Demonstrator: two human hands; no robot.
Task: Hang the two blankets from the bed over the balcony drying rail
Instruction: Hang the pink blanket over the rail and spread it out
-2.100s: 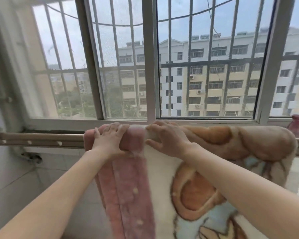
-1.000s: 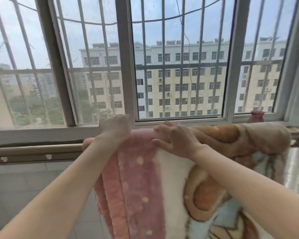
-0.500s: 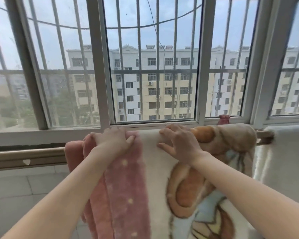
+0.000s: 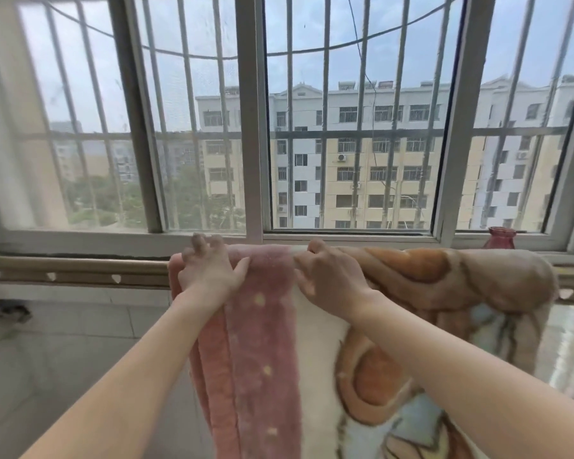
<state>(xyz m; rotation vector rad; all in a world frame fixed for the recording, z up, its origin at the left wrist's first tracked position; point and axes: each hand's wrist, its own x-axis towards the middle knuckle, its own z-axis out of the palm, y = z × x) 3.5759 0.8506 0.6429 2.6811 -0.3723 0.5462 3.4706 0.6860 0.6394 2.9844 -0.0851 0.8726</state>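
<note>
Nearest to us, our two bare forearms reach forward. Our left hand [image 4: 209, 273] grips the pink dotted border of the plush blanket [image 4: 262, 342]: its fingers [image 4: 199, 242] are curled over the top fold and the thumb is spread on the front. Just to its right, our right hand [image 4: 332, 279] lies on the cream part with its fingers [image 4: 315, 247] bent over the same fold, holding the fabric. The blanket, cream with orange figures, is draped over the tan drying rail [image 4: 80, 270] and hangs down towards us. Behind the rail, a dark red vase [image 4: 501, 238] stands on the sill of the barred window [image 4: 252, 127]. Beyond it is a pale apartment block [image 4: 362, 160].
</note>
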